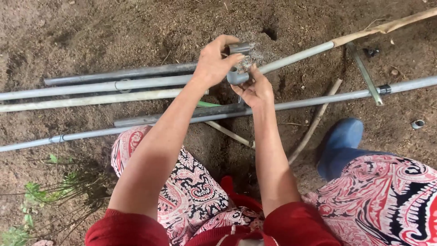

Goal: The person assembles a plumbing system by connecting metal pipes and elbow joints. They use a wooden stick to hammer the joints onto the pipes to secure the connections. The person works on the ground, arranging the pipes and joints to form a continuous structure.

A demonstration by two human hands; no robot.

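Both hands closed on grey pipe fitting (238, 76): L (214, 61), R (256, 89) pinch it.

Materials and finishes: pipework on bare ground

Elbow fitting (237, 77): grey plastic, smooth, matt. Long pipes (114, 85): grey plastic, dull, dusty. Boot (339, 146): blue rubber, smooth, faint sheen. Trousers (191, 182): patterned cloth. Soil (91, 32): brown, crumbly, rough.

Both your forearms reach forward, bare below red sleeves, converging ahead of your knees. Your left hand (214, 61) arches palm down, fingers curled in a pinch. Your right hand (257, 89) sits just beside it, fingers clenched, thumb raised.
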